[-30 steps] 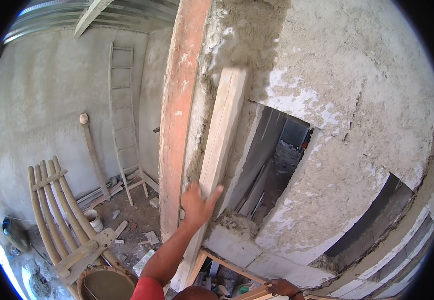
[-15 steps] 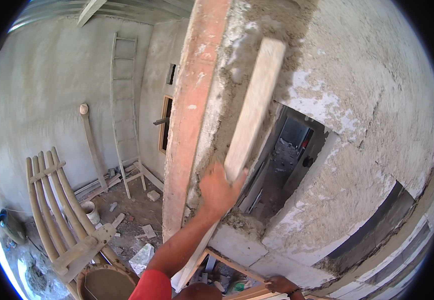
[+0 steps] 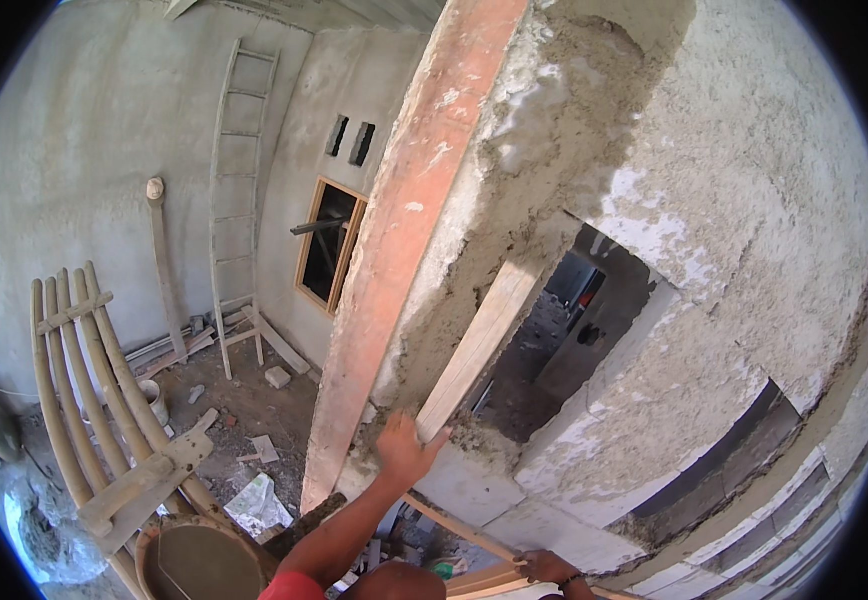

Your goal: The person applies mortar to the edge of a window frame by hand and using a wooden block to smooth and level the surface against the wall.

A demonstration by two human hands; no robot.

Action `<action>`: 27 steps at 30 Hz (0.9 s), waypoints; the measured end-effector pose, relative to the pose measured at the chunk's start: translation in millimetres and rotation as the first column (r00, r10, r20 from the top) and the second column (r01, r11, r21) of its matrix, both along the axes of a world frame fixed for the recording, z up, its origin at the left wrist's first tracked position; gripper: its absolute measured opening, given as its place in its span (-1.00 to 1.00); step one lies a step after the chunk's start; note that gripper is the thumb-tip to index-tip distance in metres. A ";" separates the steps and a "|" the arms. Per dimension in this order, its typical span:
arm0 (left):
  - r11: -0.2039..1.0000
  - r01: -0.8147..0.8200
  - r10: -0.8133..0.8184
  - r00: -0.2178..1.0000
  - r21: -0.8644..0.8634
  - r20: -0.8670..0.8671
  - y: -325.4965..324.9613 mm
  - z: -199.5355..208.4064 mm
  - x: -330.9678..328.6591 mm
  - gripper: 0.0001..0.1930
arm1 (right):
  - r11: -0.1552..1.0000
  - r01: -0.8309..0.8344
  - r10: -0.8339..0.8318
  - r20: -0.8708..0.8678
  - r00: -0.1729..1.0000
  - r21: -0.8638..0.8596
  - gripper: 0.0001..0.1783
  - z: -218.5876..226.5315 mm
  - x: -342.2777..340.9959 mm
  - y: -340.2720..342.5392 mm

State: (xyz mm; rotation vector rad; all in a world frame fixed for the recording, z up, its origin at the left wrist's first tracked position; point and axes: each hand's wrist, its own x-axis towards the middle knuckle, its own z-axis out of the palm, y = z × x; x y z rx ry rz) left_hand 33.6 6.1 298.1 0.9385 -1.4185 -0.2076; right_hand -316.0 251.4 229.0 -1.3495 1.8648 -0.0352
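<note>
My left hand (image 3: 409,447) is closed around the lower part of a pale wooden board (image 3: 479,345), a long straight-edged piece that slants up to the right. The board lies along a strip of rough, damp grey plaster (image 3: 544,160), beside a rectangular wall opening (image 3: 569,330). Left of that strip runs a reddish plank (image 3: 409,230) spotted with white, along the wall's edge. At the lower right, my right hand (image 3: 544,566) rests with bent fingers on a wooden frame bar (image 3: 464,528); a dark band circles its wrist.
Down to the left stand a round tub of grey mix (image 3: 204,565), a float-like board (image 3: 144,490) and a rack of bent poles (image 3: 104,370). A ladder (image 3: 239,180) leans on the far wall, near a framed window (image 3: 329,245). Rubble (image 3: 254,505) litters the floor.
My left hand and the wooden board have moved down and to the left along the plaster strip. The whole view has shifted. My right hand stays at the wooden frame.
</note>
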 end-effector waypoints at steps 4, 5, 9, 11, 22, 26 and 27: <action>0.993 0.017 -0.025 0.998 0.121 0.065 6.9 -43.7 7.7 -0.32 | 0.999 -0.003 0.003 -0.005 1.000 0.039 -0.47 -5.5 -3.0 0.1; 0.990 0.026 -0.036 0.997 0.137 0.069 9.6 -53.9 9.2 -0.31 | 0.999 0.006 -0.006 0.002 1.000 0.041 -0.46 -4.6 -6.8 1.8; 0.959 0.071 -0.106 0.988 0.276 0.112 28.5 -76.4 10.6 -0.33 | 0.996 0.053 -0.058 0.072 0.996 0.073 -0.45 -9.4 -13.7 0.9; 0.944 0.069 -0.108 0.989 0.322 0.103 35.3 -92.7 9.7 -0.35 | 0.998 0.043 -0.047 0.096 0.994 0.049 -0.45 -18.8 -20.5 2.5; 0.796 0.035 -0.154 0.977 0.604 0.146 70.5 -183.2 20.1 -0.22 | 0.991 0.055 -0.018 0.285 0.958 -0.124 -0.56 -9.3 -7.4 7.1; 0.745 0.055 -0.176 0.977 0.665 0.116 89.9 -205.5 20.8 -0.17 | 0.991 0.081 -0.040 0.346 0.937 -0.103 -0.53 -16.8 -14.1 7.4; 0.738 0.068 -0.187 0.977 0.672 0.106 94.4 -210.2 22.0 -0.17 | 0.991 0.079 -0.036 0.350 0.936 -0.109 -0.53 -16.2 -14.0 6.3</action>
